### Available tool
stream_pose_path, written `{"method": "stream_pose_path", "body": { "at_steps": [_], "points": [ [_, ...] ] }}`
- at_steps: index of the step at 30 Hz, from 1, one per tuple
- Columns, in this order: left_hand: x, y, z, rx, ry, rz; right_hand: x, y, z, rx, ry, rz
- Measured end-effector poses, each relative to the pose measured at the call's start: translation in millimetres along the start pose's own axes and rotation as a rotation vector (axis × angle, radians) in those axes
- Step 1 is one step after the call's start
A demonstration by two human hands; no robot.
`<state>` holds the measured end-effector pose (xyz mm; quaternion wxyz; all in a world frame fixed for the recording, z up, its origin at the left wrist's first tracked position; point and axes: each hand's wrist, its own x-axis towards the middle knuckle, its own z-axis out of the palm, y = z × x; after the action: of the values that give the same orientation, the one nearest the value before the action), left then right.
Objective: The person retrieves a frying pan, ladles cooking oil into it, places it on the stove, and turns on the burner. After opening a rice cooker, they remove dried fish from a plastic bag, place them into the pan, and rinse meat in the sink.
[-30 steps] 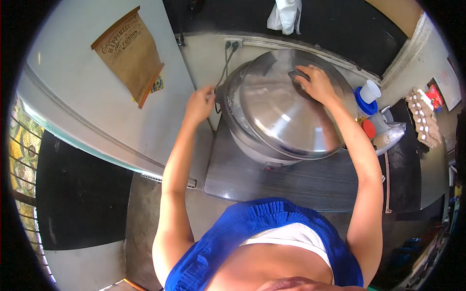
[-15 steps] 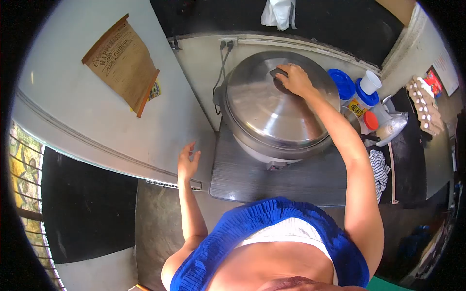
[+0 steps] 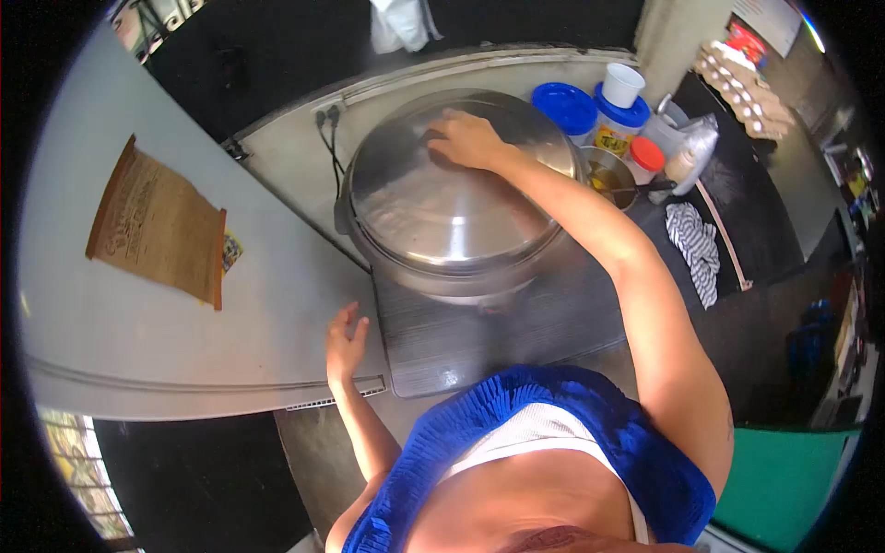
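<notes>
A large round cooker with a domed metal lid (image 3: 470,217) sits on the dark wood-grain counter. At the top of the lid, my right hand (image 3: 468,140) is closed around its handle, which my fingers mostly cover. The lid rests on the cooker body (image 3: 452,288), which is blurred along its front. My left hand (image 3: 346,346) hangs in the air by the lower edge of the grey refrigerator door (image 3: 277,323), holding nothing, its fingers apart.
Right of the cooker are a small pot (image 3: 613,180), a blue-lidded tub (image 3: 564,106), a red-lidded jar (image 3: 647,155) and a white cup (image 3: 623,85). A striped cloth (image 3: 693,249) lies nearby. Black plugs (image 3: 327,117) sit in a wall outlet.
The view has turned, so the cooker appears further left and the right-hand items show more fully. My right hand stays at the lid's handle; my left remains open.
</notes>
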<state>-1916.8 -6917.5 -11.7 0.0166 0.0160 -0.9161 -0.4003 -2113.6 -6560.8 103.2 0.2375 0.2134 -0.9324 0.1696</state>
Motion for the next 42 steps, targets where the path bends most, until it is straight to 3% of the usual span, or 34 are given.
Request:
{"method": "stream_pose_path", "body": {
  "at_steps": [2,7,11,14,19,23,25,28,29,32,34,35,36,37,42],
  "points": [
    [-0.8,12.3,6.6,-0.025,-0.255,0.015,-5.9,2.2,-3.4,-0.043,0.04,-0.048],
    [1.6,30.8,54.8,-0.026,-0.528,0.156,-39.9,-0.7,-62.2,-0.025,0.01,0.003],
    [-3.2,52.0,101.8,0.012,-0.769,0.277,-110.4,17.0,-103.8,-0.09,0.091,0.011],
    [-13.5,82.7,129.6,0.122,-1.0,0.48,-176.3,38.7,-127.1,-0.193,0.165,0.143],
    [-34.7,110.1,178.3,0.199,-1.073,0.653,-319.7,77.1,-129.2,-0.269,0.354,0.501],
    [-58.2,128.0,220.1,0.316,-1.088,0.792,-467.5,101.8,-100.3,-0.284,0.322,0.747],
    [-74.4,126.2,247.4,0.323,-1.102,0.753,-551.2,103.2,-73.5,-0.351,0.284,0.938],
    [-100.8,159.0,273.3,0.448,-1.162,0.678,-704.2,111.9,-34.9,-0.393,0.076,1.111],
    [-111.8,171.2,277.1,0.562,-1.223,0.614,-735.0,98.0,-36.3,-0.294,-0.172,1.369],
    [-143.3,203.2,303.8,0.472,-1.222,0.61,-859.5,76.6,-16.2,-0.161,-0.571,1.58],
    [-162.2,225.4,320.5,0.368,-1.24,0.668,-932.6,64.9,-10.6,-0.013,-0.721,1.672],
    [-169.3,241.2,330.0,0.268,-1.252,0.716,-957.8,57.5,-15.1,0.054,-0.711,1.733],
    [-180.8,266.7,334.5,0.415,-1.294,0.604,-975.6,50.0,-21.7,0.127,-0.684,1.796],
    [-189.4,277.7,347.9,0.422,-1.32,0.653,-987.4,43.1,-29.7,0.2,-0.631,1.855],
    [-224.0,315.2,438.2,0.404,-1.218,0.691,-1012.2,27.0,-85.8,0.556,-0.173,2.077]
  ]
}}
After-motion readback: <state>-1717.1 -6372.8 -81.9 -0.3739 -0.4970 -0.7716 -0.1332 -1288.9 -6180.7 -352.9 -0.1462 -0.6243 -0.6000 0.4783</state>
